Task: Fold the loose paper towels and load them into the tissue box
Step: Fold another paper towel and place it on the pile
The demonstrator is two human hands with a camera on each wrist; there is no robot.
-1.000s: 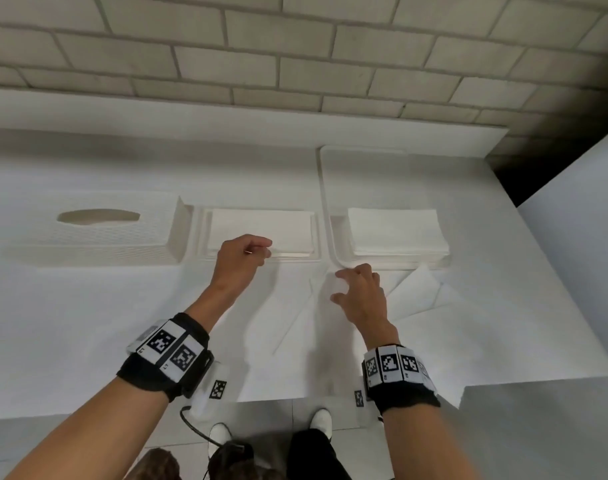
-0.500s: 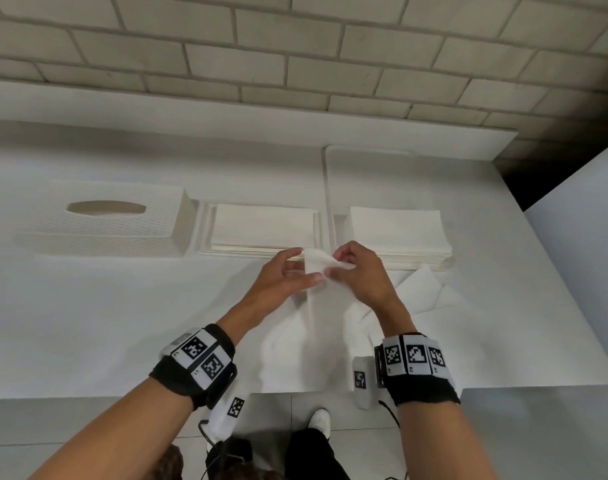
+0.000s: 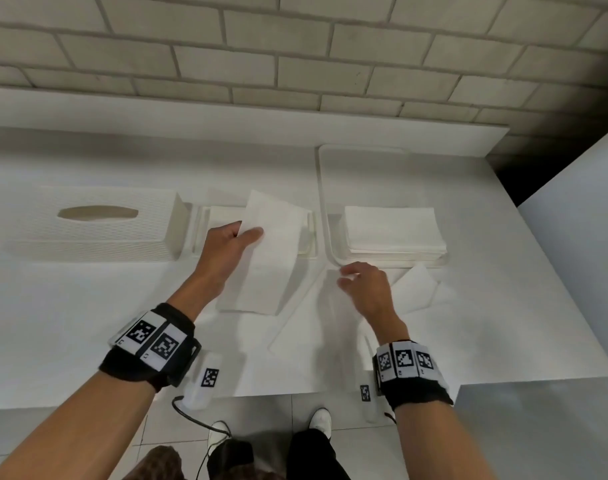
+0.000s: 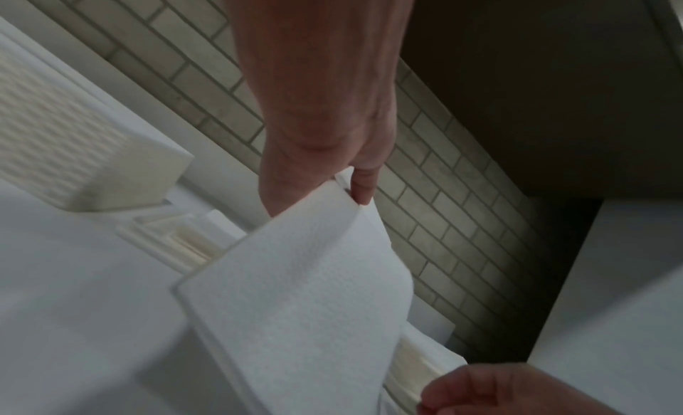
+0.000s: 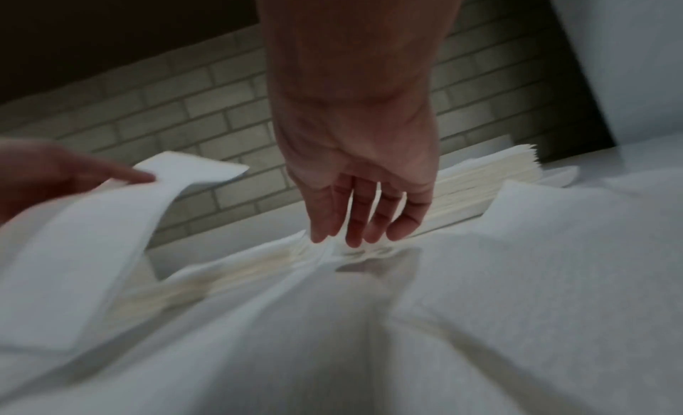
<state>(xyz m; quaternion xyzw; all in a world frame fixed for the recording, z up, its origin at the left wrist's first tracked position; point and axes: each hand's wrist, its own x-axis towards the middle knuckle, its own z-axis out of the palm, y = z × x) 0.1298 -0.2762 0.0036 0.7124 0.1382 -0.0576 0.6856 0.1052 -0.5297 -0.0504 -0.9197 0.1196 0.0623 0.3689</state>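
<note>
right hand [image 3: 364, 289] released, left hand [image 3: 226, 251] carries towel [image 3: 271, 258]

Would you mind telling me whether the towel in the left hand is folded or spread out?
Folded: the towel shows doubled layered edges, a narrow strip held by the left hand.

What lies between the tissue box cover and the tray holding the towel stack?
In the head view, the box base with folded towels, and above it the folded towel held by the left hand.
</note>
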